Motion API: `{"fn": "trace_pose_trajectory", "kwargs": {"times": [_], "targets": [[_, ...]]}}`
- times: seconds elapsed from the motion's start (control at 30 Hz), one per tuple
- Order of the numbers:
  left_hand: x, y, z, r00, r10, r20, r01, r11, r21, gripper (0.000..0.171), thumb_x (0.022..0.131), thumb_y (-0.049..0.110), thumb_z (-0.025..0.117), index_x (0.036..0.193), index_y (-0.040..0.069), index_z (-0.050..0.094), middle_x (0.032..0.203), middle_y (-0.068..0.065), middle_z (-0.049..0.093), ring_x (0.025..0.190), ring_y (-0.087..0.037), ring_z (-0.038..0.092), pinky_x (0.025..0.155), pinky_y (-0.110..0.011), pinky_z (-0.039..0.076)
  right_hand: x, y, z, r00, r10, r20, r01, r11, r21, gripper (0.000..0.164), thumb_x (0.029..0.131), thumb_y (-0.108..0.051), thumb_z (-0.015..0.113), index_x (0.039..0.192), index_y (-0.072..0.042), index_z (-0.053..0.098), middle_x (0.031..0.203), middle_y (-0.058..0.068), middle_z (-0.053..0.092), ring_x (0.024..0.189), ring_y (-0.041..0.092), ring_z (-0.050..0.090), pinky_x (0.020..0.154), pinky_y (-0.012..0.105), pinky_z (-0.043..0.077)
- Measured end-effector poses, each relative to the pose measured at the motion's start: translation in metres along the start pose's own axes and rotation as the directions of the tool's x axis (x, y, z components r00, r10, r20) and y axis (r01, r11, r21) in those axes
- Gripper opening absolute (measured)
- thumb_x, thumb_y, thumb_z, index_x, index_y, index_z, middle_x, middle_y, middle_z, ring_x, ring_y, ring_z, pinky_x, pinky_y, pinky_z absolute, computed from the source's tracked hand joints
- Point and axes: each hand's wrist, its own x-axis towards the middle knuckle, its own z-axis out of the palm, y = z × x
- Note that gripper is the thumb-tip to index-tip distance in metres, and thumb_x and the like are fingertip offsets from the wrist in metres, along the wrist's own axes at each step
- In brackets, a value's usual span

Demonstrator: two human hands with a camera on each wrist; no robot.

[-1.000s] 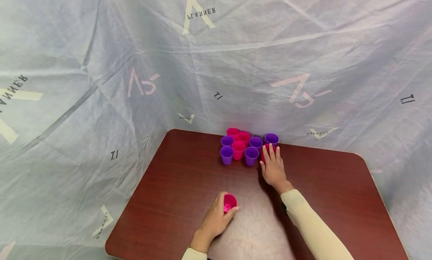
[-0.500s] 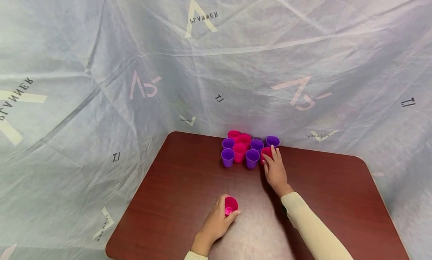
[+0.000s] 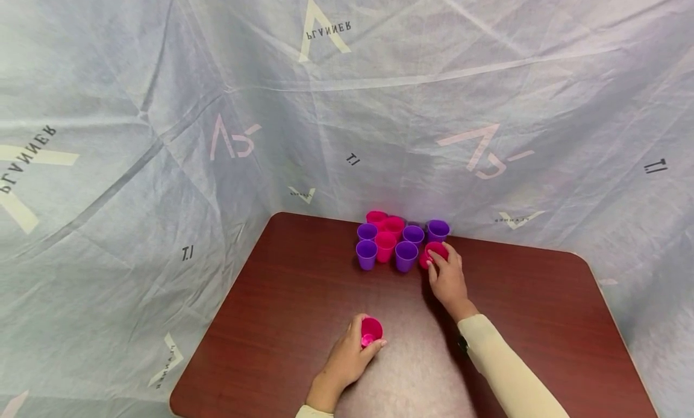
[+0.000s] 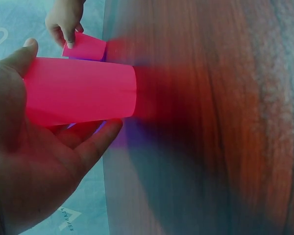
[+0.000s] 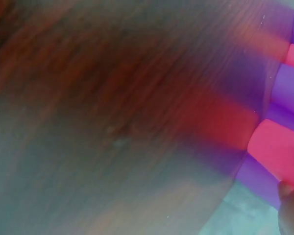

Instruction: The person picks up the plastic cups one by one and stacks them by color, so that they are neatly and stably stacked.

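My left hand (image 3: 344, 353) holds a pink cup (image 3: 372, 327) near the middle of the table, mouth up. In the left wrist view its thumb and fingers lie around the cup's wall (image 4: 81, 90). Farther off, the right hand (image 3: 451, 282) pinches the rim of another pink cup (image 3: 432, 247), which leans a little at the right end of a cup cluster. A purple cup (image 3: 438, 229) stands just behind it, and another purple cup (image 3: 406, 258) is to its left. Only a fingertip and part of the right hand show in the right wrist view, beside the pink cup (image 5: 277, 149).
More cups stand upright in the cluster at the table's back edge, among them a front-left purple cup (image 3: 366, 256) and a pink cup (image 3: 385, 248). The brown table (image 3: 271, 309) has rounded corners. A grey printed cloth (image 3: 347, 111) hangs close behind it.
My right hand lay flat over the right-end pink cup; its fingers have since bent to the rim, and the cup has shifted slightly right and tilted. The left hand keeps its hold.
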Motion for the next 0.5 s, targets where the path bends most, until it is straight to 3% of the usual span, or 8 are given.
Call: {"fn": "trace_pose_trajectory", "kwargs": {"times": [0.23,0.5], "targets": [[0.001,-0.002,0.001,1.0,-0.014,0.008,0.014,1.0,-0.016,0.062,0.1,0.055,0.065,0.142,0.014,0.046,0.128,-0.009,0.066,0.107,-0.028,0.071,0.089,-0.041,0.059,0.0,-0.005,-0.006,0.994,0.109,-0.016,-0.109,0.993,0.035,0.069,0.083,-0.007,0.081,0.147,-0.003,0.056,0.137,0.027,0.046,0.126,0.046,0.044,0.102,0.061,0.049],[0.001,-0.003,0.001,1.0,-0.008,-0.001,0.008,1.0,-0.02,0.061,0.101,0.054,0.066,0.142,0.013,0.046,0.127,-0.009,0.068,0.108,-0.029,0.072,0.089,-0.043,0.059,-0.001,-0.012,-0.013,0.987,0.159,-0.034,-0.157,0.987,0.045,0.068,0.076,-0.013,0.086,0.138,-0.003,0.059,0.125,0.026,0.044,0.123,0.044,0.042,0.097,0.058,0.049]]}}
